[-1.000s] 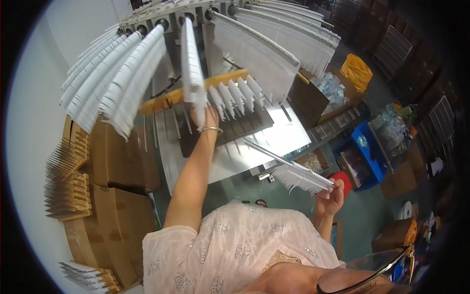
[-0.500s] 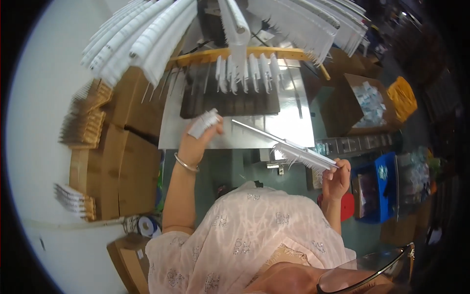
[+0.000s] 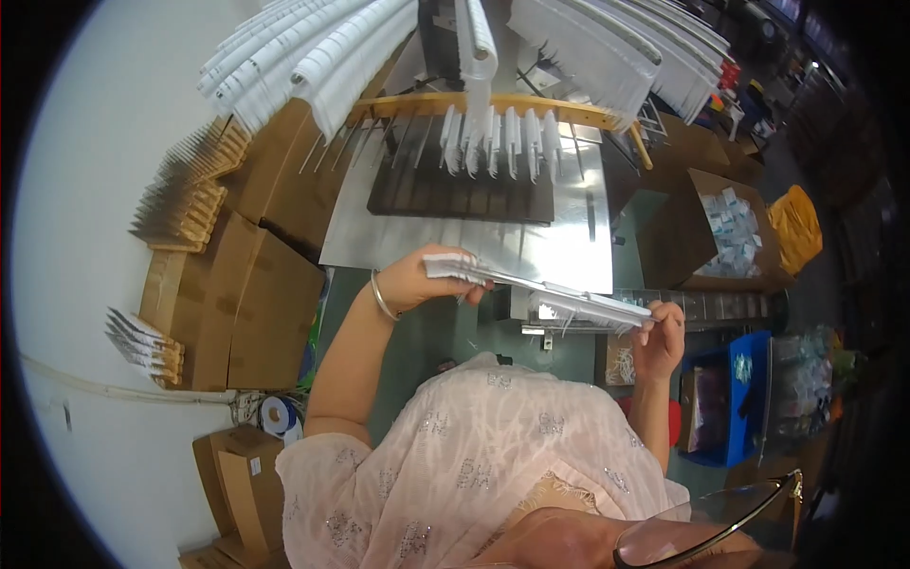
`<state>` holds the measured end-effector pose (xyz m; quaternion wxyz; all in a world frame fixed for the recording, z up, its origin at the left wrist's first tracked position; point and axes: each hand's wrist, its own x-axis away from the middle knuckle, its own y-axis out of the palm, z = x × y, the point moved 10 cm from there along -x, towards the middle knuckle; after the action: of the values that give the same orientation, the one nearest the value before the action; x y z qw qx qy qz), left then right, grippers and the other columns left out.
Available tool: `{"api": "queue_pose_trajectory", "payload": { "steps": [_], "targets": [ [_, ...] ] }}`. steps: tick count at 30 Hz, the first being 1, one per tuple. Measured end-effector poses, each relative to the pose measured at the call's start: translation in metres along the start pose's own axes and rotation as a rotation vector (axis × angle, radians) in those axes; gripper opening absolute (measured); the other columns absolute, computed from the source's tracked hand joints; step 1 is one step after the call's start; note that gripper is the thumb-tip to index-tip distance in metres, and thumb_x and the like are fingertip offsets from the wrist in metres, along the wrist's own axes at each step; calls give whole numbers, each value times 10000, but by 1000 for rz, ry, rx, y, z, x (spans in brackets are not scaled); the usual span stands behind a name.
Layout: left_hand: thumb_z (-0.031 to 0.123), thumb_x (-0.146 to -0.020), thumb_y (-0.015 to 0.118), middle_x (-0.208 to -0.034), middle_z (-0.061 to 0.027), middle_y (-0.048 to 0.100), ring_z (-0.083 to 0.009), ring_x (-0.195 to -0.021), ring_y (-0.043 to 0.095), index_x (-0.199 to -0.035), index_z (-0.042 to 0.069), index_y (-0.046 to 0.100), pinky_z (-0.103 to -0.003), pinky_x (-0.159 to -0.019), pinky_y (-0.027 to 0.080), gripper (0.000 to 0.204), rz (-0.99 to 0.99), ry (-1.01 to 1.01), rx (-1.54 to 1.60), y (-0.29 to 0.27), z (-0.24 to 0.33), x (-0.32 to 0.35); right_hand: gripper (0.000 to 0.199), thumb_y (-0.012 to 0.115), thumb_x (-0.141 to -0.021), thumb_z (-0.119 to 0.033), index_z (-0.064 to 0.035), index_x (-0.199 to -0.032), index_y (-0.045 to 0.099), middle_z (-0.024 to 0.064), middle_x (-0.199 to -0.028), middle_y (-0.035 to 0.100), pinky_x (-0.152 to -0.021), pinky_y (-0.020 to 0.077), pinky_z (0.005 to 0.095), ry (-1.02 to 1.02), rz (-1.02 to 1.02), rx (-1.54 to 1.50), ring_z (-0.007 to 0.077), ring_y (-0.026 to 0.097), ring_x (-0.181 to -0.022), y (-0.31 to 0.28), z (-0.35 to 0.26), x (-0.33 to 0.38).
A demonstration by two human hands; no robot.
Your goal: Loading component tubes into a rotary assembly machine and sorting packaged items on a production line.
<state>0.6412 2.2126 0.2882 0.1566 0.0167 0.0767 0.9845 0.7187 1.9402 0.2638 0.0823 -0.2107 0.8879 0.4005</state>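
Note:
Close in front of my chest, both hands hold a thin metal rod [image 3: 531,283] slanting down to the right. My right hand [image 3: 662,339] pinches its right end, where white fringed strips [image 3: 592,309] hang along the rod. My left hand [image 3: 409,275] is closed around a small white fringed piece [image 3: 453,269] at the rod's left end; whether the rod passes through it I cannot tell. Beyond them, a wooden bar [image 3: 588,112] carries several metal rods, some hung with short white fringed strips [image 3: 512,142].
Below the bar, a dark board [image 3: 403,201] lies on a shiny metal table [image 3: 583,237]. More white rolls [image 3: 351,62] hang overhead. Cardboard boxes [image 3: 275,313] and wooden pin racks [image 3: 185,213] stand left. At right are a carton of small packets [image 3: 730,232] and a blue bin [image 3: 749,398].
My left hand has come right and nearer with the white piece, up to the rod's left end. My right hand has stayed nearly in place, and the rod lies flatter.

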Motion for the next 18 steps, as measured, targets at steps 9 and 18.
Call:
{"api": "queue_pose_trajectory", "payload": {
  "steps": [9, 18],
  "targets": [
    [103, -637, 702, -1090, -118, 524, -165, -990, 498, -1159, 14, 461, -296, -839, 392, 582, -170, 23, -536, 29, 16, -37, 169, 437, -857, -168, -5, -855, 477, 82, -726, 473, -490, 383, 200, -38, 38, -13, 110, 438, -548, 4, 1, 5],
    [225, -743, 610, -955, -50, 514, -122, -841, 506, -1191, -11, 398, -248, -729, 423, 550, 28, 106, -100, -24, 33, -37, 180, 444, -853, -172, -10, -881, 518, 90, -706, 538, -504, 370, 251, -170, 155, 85, 128, 450, -539, -10, -37, 15]
  ]
}}
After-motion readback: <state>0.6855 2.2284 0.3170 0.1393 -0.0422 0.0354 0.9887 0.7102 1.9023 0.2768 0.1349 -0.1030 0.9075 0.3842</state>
